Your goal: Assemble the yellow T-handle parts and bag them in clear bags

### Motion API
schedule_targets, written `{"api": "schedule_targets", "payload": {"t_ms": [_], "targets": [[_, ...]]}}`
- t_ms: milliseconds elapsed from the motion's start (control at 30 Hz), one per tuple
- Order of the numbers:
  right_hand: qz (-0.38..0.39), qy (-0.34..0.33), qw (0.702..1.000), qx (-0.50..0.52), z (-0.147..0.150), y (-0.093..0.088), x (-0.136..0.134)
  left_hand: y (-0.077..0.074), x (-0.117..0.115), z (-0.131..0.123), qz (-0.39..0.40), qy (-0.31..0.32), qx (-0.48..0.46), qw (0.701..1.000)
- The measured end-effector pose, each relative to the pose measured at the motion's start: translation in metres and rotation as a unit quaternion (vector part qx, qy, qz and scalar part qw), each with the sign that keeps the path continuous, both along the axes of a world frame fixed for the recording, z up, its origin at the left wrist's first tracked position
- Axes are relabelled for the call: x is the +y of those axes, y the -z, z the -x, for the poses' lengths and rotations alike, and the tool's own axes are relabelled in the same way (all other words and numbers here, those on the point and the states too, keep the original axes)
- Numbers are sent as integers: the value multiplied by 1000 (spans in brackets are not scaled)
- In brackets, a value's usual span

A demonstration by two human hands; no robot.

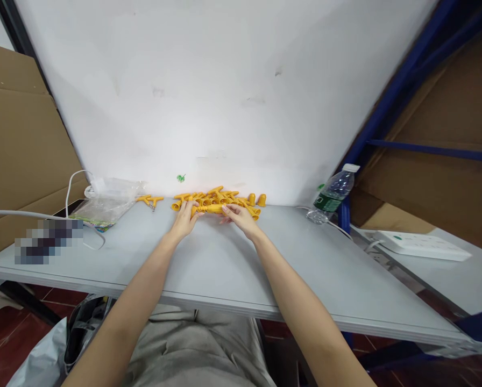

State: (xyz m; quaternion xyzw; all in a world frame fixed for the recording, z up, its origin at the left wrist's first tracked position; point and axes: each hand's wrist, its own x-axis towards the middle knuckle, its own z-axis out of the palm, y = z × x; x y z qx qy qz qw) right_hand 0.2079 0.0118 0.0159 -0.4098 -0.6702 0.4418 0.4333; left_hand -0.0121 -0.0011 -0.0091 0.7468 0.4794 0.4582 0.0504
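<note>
Centrally, we see a person's two bare hands close together above a grey tabletop (pixel 225 263). The left hand (pixel 183 219) is partly closed, its thumb and fingers grasping the left end of a slim yellow piece (pixel 212 209). The right hand (pixel 242 219) pinches the right end between thumb and fingertips, the other fingers loosely curled. The yellow piece lies roughly level between the hands, bridging the gap from one to the other; we cannot tell whether it also touches the tabletop.

Just behind the hands, we find a heap of yellow parts (pixel 217 191), some T-shaped and some cup-shaped, near a white wall (pixel 225 97). Two yellow caps (pixel 262 200) stand at its right end. Left of the heap, a little apart, lie two T-shaped pieces (pixel 156 199) with metal ends. Farther left, we notice a clear plastic bag (pixel 107 208) beside a white cable (pixel 69 185). Well to the right, a clear bottle (pixel 332 198) with a green label appears tilted beside a blue frame (pixel 386 102).
</note>
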Motion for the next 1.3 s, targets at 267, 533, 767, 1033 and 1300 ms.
{"api": "schedule_targets", "payload": {"t_ms": [267, 533, 767, 1033, 1300], "targets": [[27, -19, 999, -14, -6, -3, -2, 0, 1, -1, 12, -6, -12, 1000], [-8, -46, 999, 9, -14, -3, 2, 2, 1, -1, 10, -10, -14, 1000], [-7, -31, 999, 8, -12, 1, 4, 4, 4, 0, -6, 2, -15, 1000], [8, -26, 1000, 12, -6, 6, 3, 7, 7, 2, -21, -7, -27, 999], [32, -34, 997, 57, 0, 6, 2, 10, 9, 2, -30, 4, -39, 999]]}}
